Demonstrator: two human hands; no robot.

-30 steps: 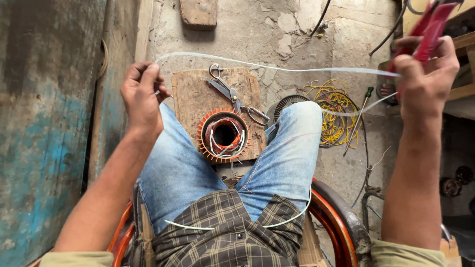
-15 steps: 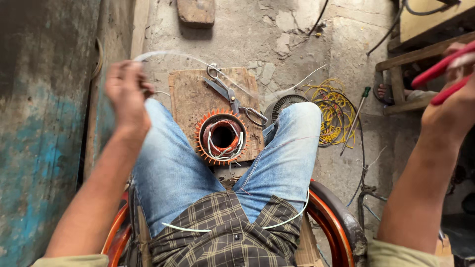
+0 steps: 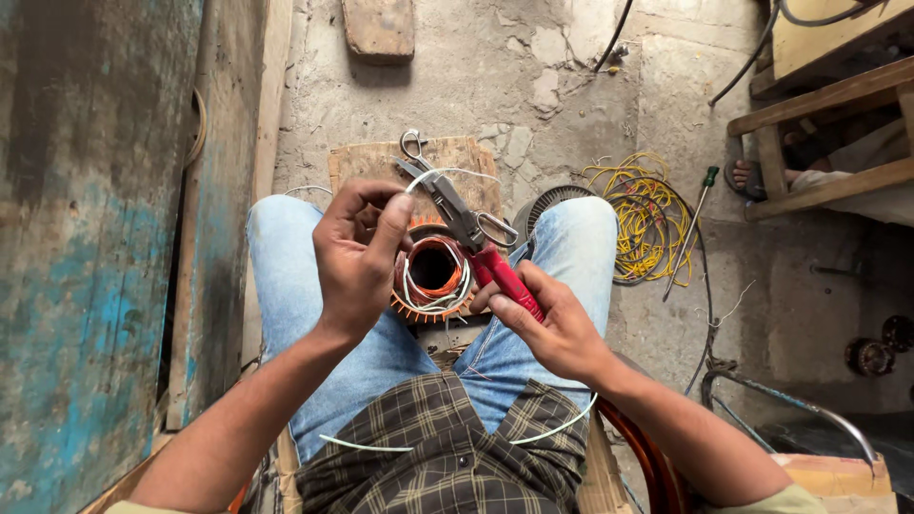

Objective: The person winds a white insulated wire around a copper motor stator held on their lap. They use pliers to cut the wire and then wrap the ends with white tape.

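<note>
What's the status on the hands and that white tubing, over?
Left hand pinching white tubing. Right hand gripping red-handled pliers, nose at the tubing. Wound stator between the knees, scissors beyond. Nothing blocking.

We see soft, even daylight, brightest on the concrete floor (image 3: 571,86) at the top, with only faint shadows. The lower right corner falls dark under the wooden bench (image 3: 828,95). Focus is sharp at centre, while the wide lens bends the edges.
</note>
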